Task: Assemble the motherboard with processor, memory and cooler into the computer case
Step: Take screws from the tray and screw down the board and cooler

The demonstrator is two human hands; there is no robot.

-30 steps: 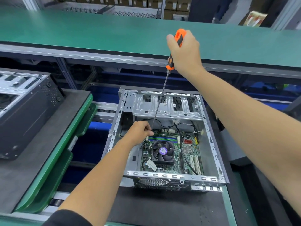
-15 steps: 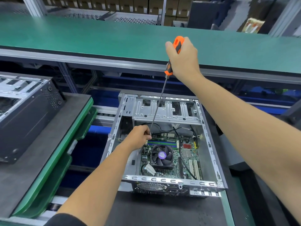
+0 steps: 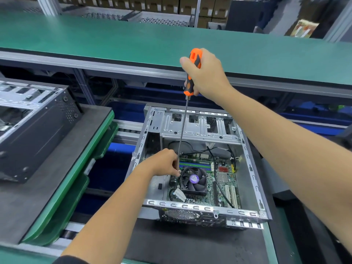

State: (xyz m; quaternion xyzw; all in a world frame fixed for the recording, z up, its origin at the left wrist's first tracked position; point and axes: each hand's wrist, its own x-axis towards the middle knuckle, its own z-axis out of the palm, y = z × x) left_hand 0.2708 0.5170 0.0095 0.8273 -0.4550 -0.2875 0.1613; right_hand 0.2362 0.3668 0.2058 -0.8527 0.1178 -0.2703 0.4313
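An open grey computer case (image 3: 253, 178) lies on a dark pallet. Inside it sits the green motherboard (image 3: 222, 180) with a black fan cooler (image 3: 193, 181) and memory slots (image 3: 196, 164). My right hand (image 3: 206, 75) grips the orange and black handle of a long screwdriver (image 3: 182, 128), held almost upright over the case. The shaft runs down to the board's left edge beside the cooler. There my left hand (image 3: 164, 162) pinches the lower end of the shaft with curled fingers; the tip is hidden behind them.
A second dark case (image 3: 36, 122) lies on a pallet at the left. A green conveyor shelf (image 3: 114, 39) crosses the back. Black cables (image 3: 219, 180) run over the motherboard. Drive bays (image 3: 200, 126) fill the case's far end.
The screwdriver tip and my left hand have shifted slightly toward me, from the memory slots to beside the cooler's left corner. My right hand stays on the handle.
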